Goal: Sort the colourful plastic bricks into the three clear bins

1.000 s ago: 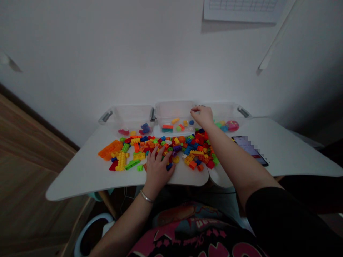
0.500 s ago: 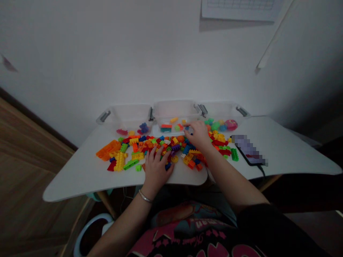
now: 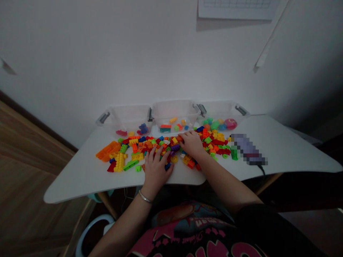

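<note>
A heap of colourful toy building bricks is spread along the white table in front of me. My left hand lies on the near middle of the heap, palm down with its fingers spread. My right hand is at the heap's far middle, its fingers bent round a small orange ball; the underside of this grip is hidden. Behind the heap, the middle clear plastic box contains a few pieces, among them a small blue brick. Near my left hand lies a yellow round piece.
The left clear box holds pink, yellow and blue pieces. Green, orange and pink items, including a pink rounded one, are in the right clear box. At right lies a blurred phone-like device with a cable. The wall stands behind the boxes.
My right hand has come back from the middle box down to the heap, at the orange ball. The blue brick by its fingertips now sits uncovered in that box. My left hand stays put.
</note>
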### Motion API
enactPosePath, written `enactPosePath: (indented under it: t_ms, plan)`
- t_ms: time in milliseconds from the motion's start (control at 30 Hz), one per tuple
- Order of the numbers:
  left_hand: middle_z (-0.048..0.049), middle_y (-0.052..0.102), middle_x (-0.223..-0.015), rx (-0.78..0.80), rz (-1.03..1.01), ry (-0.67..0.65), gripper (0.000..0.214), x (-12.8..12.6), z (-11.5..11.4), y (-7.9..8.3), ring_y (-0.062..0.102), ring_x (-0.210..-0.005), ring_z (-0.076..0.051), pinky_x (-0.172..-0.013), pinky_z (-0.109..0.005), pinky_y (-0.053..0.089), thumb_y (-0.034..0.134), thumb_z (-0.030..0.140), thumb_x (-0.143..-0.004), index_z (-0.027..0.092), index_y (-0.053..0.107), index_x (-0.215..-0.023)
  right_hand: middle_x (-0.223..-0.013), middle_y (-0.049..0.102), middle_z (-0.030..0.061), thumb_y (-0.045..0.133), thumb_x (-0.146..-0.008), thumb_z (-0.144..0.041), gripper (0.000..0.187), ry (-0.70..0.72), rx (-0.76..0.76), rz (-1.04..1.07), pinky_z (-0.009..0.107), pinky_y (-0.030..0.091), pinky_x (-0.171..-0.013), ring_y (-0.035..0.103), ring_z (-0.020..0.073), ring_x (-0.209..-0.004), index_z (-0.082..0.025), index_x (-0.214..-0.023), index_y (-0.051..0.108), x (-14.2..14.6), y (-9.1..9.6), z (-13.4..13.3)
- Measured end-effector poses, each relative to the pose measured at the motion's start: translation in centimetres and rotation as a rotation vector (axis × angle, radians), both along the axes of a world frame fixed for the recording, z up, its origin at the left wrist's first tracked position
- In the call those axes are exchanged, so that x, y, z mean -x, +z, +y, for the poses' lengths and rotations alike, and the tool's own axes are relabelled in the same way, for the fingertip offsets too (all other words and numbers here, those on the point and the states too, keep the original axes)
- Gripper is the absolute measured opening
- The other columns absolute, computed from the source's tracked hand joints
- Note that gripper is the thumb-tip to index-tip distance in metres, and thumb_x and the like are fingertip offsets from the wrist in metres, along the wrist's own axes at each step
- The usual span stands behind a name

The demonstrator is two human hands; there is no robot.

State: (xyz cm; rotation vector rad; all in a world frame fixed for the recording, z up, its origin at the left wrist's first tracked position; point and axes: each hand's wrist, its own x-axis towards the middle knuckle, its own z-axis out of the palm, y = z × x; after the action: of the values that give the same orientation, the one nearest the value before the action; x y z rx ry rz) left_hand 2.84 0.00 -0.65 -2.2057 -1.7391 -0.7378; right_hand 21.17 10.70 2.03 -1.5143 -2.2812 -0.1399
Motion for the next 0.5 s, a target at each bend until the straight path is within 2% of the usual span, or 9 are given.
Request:
enactPosePath:
  t_ms: [200, 500]
  plan:
    - [-0.0122, 0.054, -0.142, 0.005, 0.001, -0.002, 0.045, 0.0, 0.0, 0.0, 0.039, -0.136, -0.039, -0.113, -0.061, 0.030, 0.061, 0.040, -0.086, 0.025, 0.065, -0.128, -0.111, 0.070, 0.0147, 0.058, -0.088, -0.035, 0.036, -0.042, -0.004, -0.028, 0.046, 0.039, -0.097, 0.055, 0.0330, -0.109, -0.018, -0.118, 0.067, 0.3, -0.2, 0.7]
    - [-0.0121, 0.054, -0.143, 0.007, 0.010, -0.002, 0.046, 0.0, -0.1, 0.0, 0.039, -0.137, -0.038, -0.113, -0.061, 0.030, 0.062, 0.040, -0.084, 0.025, 0.064, -0.128, -0.101, 0.072, 0.0135, 0.057, -0.086, -0.034, 0.029, -0.074, -0.014, 0.001, 0.044, 0.040, -0.096, 0.059, 0.0323, -0.102, -0.016, -0.105, 0.070, 0.6, -0.2, 1.3]
